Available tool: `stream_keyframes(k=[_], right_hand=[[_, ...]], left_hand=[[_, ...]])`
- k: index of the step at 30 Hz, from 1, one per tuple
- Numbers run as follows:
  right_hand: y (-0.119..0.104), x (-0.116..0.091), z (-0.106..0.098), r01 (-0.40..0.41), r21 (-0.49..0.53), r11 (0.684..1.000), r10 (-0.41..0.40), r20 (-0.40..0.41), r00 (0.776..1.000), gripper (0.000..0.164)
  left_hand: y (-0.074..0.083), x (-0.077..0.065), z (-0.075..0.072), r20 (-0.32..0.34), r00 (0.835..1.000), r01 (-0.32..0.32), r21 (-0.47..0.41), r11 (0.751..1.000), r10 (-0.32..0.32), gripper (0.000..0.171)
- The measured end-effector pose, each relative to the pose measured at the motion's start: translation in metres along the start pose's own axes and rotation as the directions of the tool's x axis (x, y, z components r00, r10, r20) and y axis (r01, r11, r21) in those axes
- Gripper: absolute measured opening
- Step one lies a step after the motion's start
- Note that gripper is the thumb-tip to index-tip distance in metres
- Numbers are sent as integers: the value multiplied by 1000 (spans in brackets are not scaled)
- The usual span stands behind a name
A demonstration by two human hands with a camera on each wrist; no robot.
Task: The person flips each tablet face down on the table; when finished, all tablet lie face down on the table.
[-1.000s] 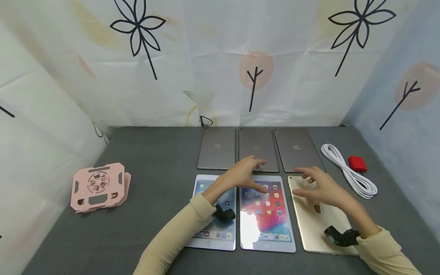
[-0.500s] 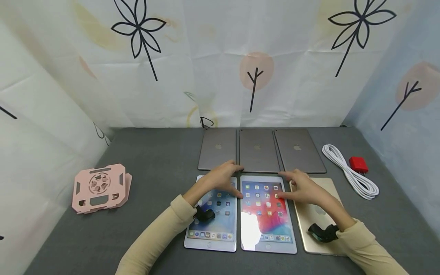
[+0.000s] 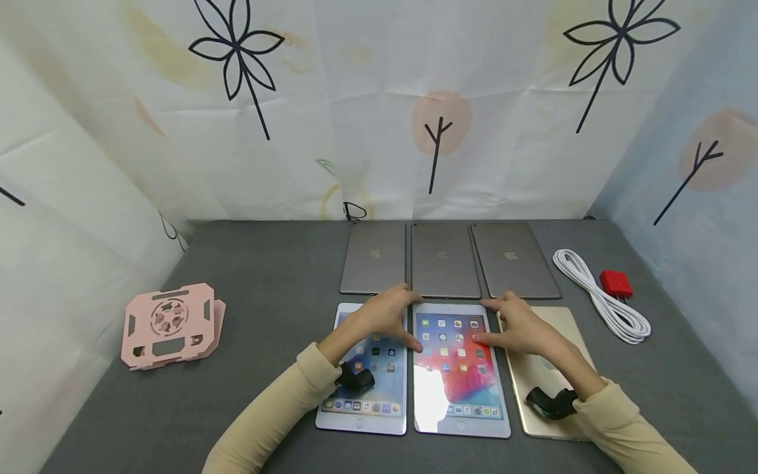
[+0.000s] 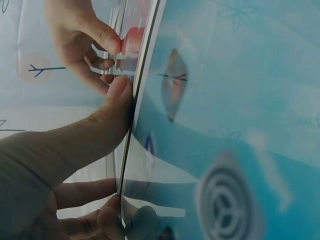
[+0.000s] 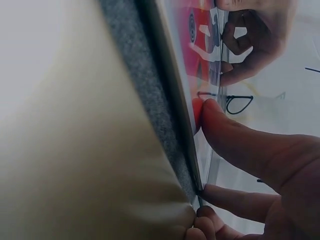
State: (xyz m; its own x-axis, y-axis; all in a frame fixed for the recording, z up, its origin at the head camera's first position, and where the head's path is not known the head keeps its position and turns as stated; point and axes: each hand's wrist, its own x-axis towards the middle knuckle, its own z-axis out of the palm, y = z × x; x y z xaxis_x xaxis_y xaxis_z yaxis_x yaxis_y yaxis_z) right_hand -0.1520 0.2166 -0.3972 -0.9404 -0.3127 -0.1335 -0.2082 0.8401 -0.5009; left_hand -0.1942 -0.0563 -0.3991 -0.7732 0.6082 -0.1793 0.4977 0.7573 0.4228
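A white-framed tablet (image 3: 456, 378) with a lit red-and-blue home screen lies face up between the hands. My left hand (image 3: 386, 315) holds its left side, thumb on the frame edge and index finger at the top left corner. My right hand (image 3: 521, 326) holds the opposite side, thumb tip on the screen and index finger at the top right corner. The right wrist view shows that thumb (image 5: 235, 135) against the glass. Under the left forearm lies a second tablet (image 3: 379, 388) with a blue home screen. A gold tablet (image 3: 559, 319) lies face down beneath the right hand.
Three grey tablets, left (image 3: 373, 260), middle (image 3: 444, 263) and right (image 3: 514, 260), lie face down in the back row. A coiled white cable (image 3: 604, 299) and a red charger (image 3: 616, 283) sit at right. At left is a pink folding stand (image 3: 170, 322).
Both hands came left from over the middle and gold tablets to the middle tablet's upper sides. During the last half second the left hand edged right onto its frame. The tablets stayed put.
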Motion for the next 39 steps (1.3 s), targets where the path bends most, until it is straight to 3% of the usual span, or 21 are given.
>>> stream_keyframes(k=[12, 17, 20, 25, 32, 35, 39], right_hand=[[3, 0, 0, -29, 167, 985, 27, 19, 999, 66], [3, 5, -1, -82, 245, 966, 68, 65, 996, 63], [6, 8, -2, -103, 334, 937, 72, 105, 992, 62], [11, 9, -7, -111, 498, 860, 36, 159, 987, 67], [11, 5, -10, -149, 628, 764, -1, 231, 973, 74], [11, 4, -11, -138, 651, 747, -23, 232, 972, 72], [10, 0, -12, -113, 643, 758, -33, 211, 977, 70]], left_hand=[[9, 1, 3, -59, 993, 98, 3, 995, -97, 88], [9, 2, 4, -56, 990, 127, -2, 992, -127, 88], [8, 3, 5, -49, 990, 135, -8, 991, -135, 87], [8, 3, 6, -44, 990, 131, -12, 991, -131, 85], [5, 3, 8, -55, 990, 126, -24, 992, -128, 85], [5, 2, 9, -59, 990, 123, -39, 992, -125, 84], [4, 1, 10, -68, 991, 113, -51, 992, -117, 84]])
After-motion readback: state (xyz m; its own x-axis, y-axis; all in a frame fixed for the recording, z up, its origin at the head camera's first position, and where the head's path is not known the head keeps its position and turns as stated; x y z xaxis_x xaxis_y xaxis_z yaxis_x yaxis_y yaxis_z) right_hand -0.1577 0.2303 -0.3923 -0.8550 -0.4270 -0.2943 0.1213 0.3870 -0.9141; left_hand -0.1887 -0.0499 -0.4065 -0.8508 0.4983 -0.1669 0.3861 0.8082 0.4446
